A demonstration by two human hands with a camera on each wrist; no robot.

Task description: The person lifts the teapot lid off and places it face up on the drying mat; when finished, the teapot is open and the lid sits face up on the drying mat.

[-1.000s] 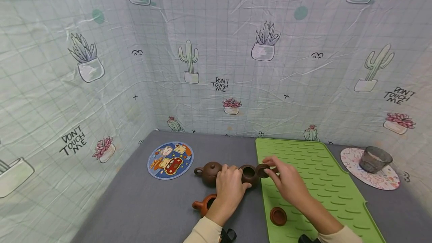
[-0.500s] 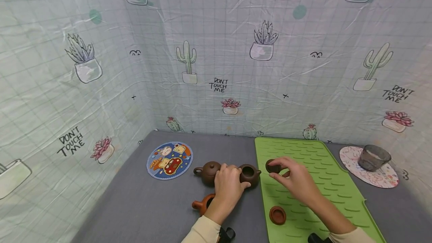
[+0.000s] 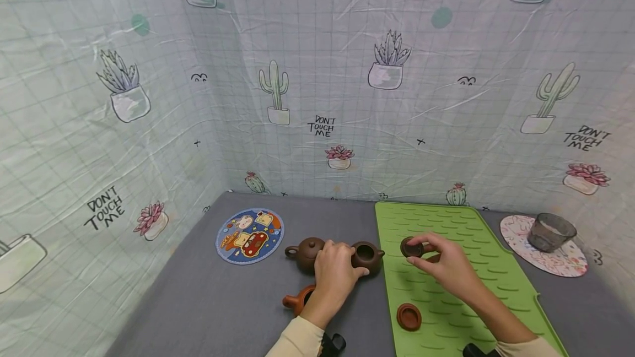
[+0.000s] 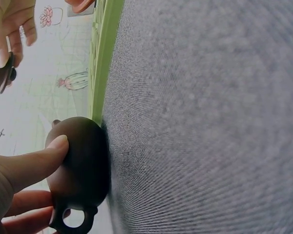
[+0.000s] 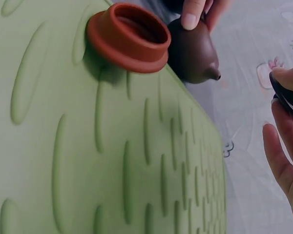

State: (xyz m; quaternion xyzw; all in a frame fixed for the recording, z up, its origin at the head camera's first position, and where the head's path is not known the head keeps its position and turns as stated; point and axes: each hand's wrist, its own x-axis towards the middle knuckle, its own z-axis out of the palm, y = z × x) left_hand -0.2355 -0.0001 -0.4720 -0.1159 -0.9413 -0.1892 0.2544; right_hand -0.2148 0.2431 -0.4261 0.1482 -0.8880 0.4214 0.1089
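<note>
My left hand (image 3: 335, 271) grips the dark brown lidless teapot (image 3: 375, 262). In the left wrist view its thumb lies on the body of the teapot (image 4: 85, 161), with fingers behind near the handle. The teapot stands on the grey cloth beside the green mat. Above that mat, my right hand (image 3: 448, 266) pinches a small dark brown teapot lid (image 3: 409, 247) between thumb and fingers. The right wrist view catches the lid (image 5: 288, 95) at its right edge, off the mat. Lying inner side up on the mat is a reddish-brown lid (image 3: 409, 317).
A second dark brown teapot (image 3: 305, 257), lid on, stands left of my left hand. An orange-brown teapot (image 3: 296, 302) is partly hidden by my left wrist. The green mat (image 3: 476, 291) has raised ridges. Further out lie a blue round coaster (image 3: 243, 255) and a smoky cup (image 3: 549, 236) on a patterned coaster.
My right hand has carried the dark brown lid rightward, away from the teapot's opening and over the green mat, turning it on the way. My left hand stays on the teapot.
</note>
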